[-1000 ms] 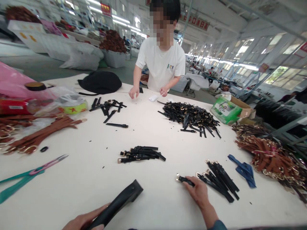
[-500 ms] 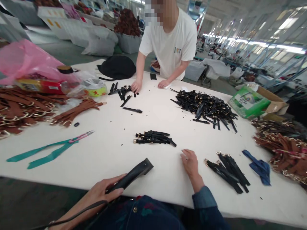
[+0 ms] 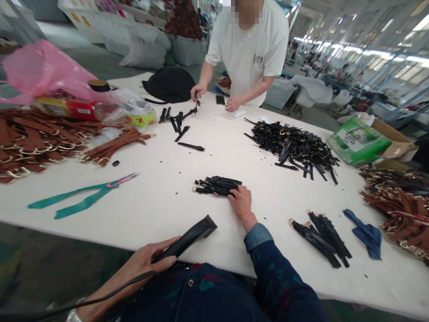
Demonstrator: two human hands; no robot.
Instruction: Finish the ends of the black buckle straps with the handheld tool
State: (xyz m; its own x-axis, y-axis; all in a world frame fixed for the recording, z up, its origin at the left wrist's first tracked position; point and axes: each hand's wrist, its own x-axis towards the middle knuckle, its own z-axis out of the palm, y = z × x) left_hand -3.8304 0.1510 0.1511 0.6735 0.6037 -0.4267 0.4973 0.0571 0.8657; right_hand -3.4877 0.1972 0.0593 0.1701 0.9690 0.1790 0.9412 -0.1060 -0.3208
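Observation:
My left hand (image 3: 150, 257) is wrapped round a black corded hand tool (image 3: 189, 237) with a wide, flat front end, held over the table's near edge. Its cord runs back along my forearm; the tool's exact kind I cannot make out. My right hand (image 3: 241, 201) has its fingers bent over the right ends of a small bundle of black buckle straps (image 3: 214, 184), whose gold buckles point left. To the right of my sleeve lies a second set of black buckle straps (image 3: 320, 237), buckles facing away from me.
Teal-handled snips (image 3: 87, 192) lie left on the white table (image 3: 150, 197). Brown straps (image 3: 36, 138) are heaped far left, others (image 3: 402, 214) far right. A big black strap pile (image 3: 291, 143) and green box (image 3: 362, 138) stand back right. Opposite, a co-worker's hand (image 3: 198, 91) holds a black strap.
My right hand has moved forward and left, from bare table onto the black strap bundle. The co-worker's hand has lifted a strap. My left hand keeps its hold on the tool.

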